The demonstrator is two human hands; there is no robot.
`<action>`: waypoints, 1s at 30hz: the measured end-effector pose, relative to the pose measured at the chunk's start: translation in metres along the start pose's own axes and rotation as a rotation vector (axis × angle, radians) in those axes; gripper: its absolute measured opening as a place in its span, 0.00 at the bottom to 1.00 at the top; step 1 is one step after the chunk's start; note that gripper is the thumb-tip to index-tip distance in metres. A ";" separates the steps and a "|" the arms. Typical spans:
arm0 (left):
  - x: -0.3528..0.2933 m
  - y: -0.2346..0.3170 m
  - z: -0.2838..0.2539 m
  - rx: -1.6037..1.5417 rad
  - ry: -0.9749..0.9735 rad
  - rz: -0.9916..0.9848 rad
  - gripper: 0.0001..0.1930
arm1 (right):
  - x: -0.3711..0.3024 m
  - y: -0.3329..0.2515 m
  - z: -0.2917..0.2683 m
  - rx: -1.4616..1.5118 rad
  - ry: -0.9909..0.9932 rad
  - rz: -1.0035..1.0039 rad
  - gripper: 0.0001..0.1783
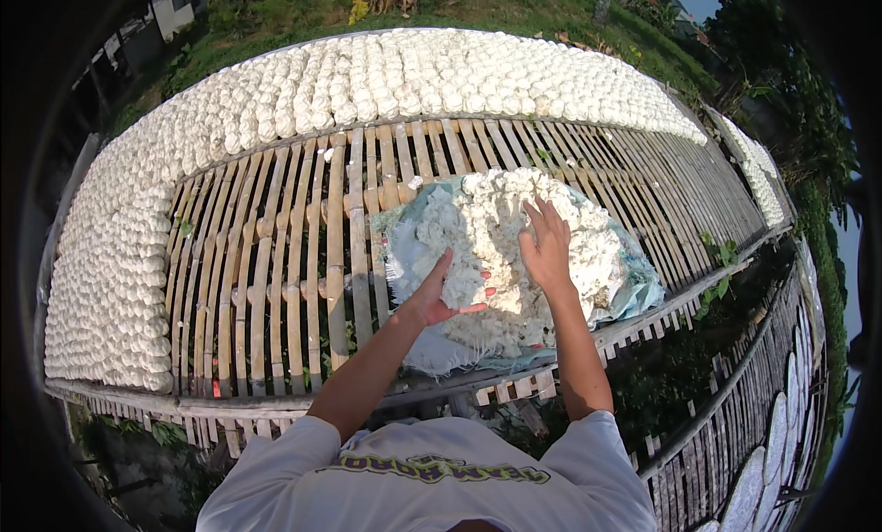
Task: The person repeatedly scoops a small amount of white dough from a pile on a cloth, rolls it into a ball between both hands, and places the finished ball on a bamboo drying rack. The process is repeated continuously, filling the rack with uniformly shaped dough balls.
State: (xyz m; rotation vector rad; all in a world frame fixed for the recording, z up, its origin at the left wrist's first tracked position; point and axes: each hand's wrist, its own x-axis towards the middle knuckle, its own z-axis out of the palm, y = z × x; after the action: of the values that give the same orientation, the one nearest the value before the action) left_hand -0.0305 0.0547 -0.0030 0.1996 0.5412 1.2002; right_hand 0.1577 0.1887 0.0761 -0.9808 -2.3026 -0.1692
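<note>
A heap of white, crumbly, dough-like stuff (450, 224) lies on a pale blue-green plastic sheet (643, 282) on the bamboo slats. My left hand (441, 293) is at the heap's near left side, palm turned inward. Its thumb points up, the fingers stretch to the right with gaps between them, and no lump shows in it. My right hand (548, 243) rests on the heap's right part with fingers spread and pointing away from me. Its fingertips touch the white stuff, and its palm side is hidden. A hollow in the heap shows between both hands.
The bamboo rack (335, 247) has gaps between its slats and a raised front rail (248, 405). Rows of white rounded lumps (377, 82) cover its far side and left end. At lower right stands another slatted rack (698, 458) with grey oval pieces (746, 491).
</note>
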 end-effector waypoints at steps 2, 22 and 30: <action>-0.001 0.002 0.008 -0.019 0.026 -0.014 0.40 | -0.006 -0.023 0.009 0.394 -0.147 -0.122 0.26; -0.021 -0.024 0.009 -0.018 0.474 -0.114 0.64 | -0.086 -0.124 0.025 0.882 -0.110 0.310 0.15; -0.040 -0.019 0.009 0.334 0.494 -0.069 0.61 | -0.104 -0.136 0.012 0.989 -0.024 0.217 0.23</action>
State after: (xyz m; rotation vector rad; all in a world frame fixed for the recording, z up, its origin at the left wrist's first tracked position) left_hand -0.0202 0.0115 0.0083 0.1646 1.1738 1.0856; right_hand 0.1128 0.0323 0.0210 -0.6661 -1.8793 0.9759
